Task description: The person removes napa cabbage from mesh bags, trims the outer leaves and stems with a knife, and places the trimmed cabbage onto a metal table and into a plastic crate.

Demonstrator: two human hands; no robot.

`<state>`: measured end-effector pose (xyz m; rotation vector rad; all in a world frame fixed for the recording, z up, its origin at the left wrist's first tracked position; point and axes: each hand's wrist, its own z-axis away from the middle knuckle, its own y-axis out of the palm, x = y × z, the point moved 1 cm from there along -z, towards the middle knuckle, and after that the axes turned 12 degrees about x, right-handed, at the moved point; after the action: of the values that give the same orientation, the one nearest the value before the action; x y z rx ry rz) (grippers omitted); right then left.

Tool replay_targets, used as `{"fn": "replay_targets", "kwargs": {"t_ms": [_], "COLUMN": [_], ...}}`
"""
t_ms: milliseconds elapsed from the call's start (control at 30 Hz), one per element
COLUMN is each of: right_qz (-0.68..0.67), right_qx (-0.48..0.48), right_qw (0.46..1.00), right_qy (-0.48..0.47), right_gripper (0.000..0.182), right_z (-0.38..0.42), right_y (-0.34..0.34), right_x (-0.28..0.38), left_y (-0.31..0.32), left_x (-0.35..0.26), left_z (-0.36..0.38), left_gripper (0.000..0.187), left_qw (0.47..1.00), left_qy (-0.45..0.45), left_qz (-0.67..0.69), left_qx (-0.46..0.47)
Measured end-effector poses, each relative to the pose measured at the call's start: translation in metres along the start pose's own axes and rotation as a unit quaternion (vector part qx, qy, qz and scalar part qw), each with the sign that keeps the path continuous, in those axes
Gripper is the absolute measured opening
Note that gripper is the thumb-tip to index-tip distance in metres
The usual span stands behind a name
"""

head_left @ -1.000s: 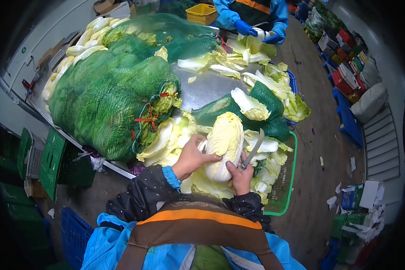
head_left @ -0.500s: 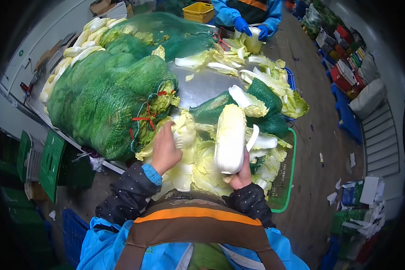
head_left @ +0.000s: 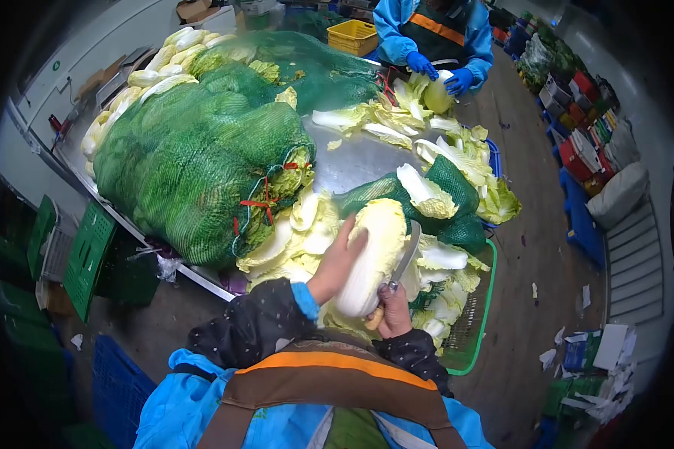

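Observation:
A trimmed napa cabbage (head_left: pixel 378 243) is held upright and slightly tilted in front of me. My left hand (head_left: pixel 339 262) lies against its left side with the fingers spread. In my right hand (head_left: pixel 392 310), at the cabbage's lower right, is a knife (head_left: pixel 407 254) with a wooden handle; its blade points up along the cabbage. Loose leaves (head_left: pixel 277 247) lie beneath and around both hands. Just beyond is a green mesh net (head_left: pixel 457 191) with a cut leaf piece (head_left: pixel 425 193) on it.
Large green mesh sacks of cabbages (head_left: pixel 195 172) fill the left of the metal table (head_left: pixel 344 161). Stripped cabbages (head_left: pixel 168 63) are piled behind. A green basket (head_left: pixel 468 355) stands at the right. Across the table, a co-worker in blue gloves (head_left: pixel 457 81) holds a cabbage.
My left hand has moved right from the leaves onto the cabbage. The cabbage now tilts, and the knife blade shows beside it. The whole view has shifted slightly.

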<state>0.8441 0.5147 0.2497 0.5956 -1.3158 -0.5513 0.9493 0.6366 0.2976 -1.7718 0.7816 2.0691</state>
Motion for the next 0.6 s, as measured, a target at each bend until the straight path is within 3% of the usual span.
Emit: {"fn": "replay_targets", "kwargs": {"t_ms": [33, 100, 133, 267, 367, 467, 533, 600], "right_qz": [0.0, 0.002, 0.004, 0.013, 0.032, 0.014, -0.015, -0.029], "right_qx": [0.0, -0.047, -0.052, -0.033, -0.023, -0.037, -0.052, -0.043], "right_qw": [1.0, 0.996, 0.996, 0.993, 0.996, 0.997, 0.992, 0.992], "right_qy": [0.0, -0.075, -0.076, -0.11, -0.075, -0.063, -0.114, -0.112], "right_gripper": [0.058, 0.071, 0.077, 0.077, 0.076, 0.075, 0.073, 0.072], "right_z": [-0.004, -0.008, -0.007, -0.002, 0.0, 0.001, -0.001, -0.003], "right_y": [0.009, 0.031, 0.04, 0.037, 0.036, 0.033, 0.034, 0.032], "right_x": [0.001, 0.008, 0.014, 0.009, 0.015, 0.011, 0.006, 0.003], "left_y": [0.005, 0.015, 0.013, 0.009, 0.011, 0.016, 0.015, 0.011], "left_x": [-0.001, -0.013, -0.016, -0.011, -0.009, -0.006, -0.002, 0.001], "left_z": [0.012, 0.039, 0.043, 0.045, 0.044, 0.045, 0.043, 0.042], "left_gripper": [0.067, 0.073, 0.075, 0.066, 0.058, 0.047, 0.04, 0.037], "left_qw": [1.0, 0.947, 0.958, 0.961, 0.958, 0.962, 0.966, 0.971], "left_qy": [0.0, 0.088, 0.035, 0.032, 0.104, 0.067, -0.026, 0.006], "left_qz": [-0.001, -0.306, -0.283, -0.276, -0.265, -0.255, -0.235, -0.204], "left_qx": [0.0, -0.037, -0.011, -0.021, -0.035, -0.067, -0.101, -0.121]}}
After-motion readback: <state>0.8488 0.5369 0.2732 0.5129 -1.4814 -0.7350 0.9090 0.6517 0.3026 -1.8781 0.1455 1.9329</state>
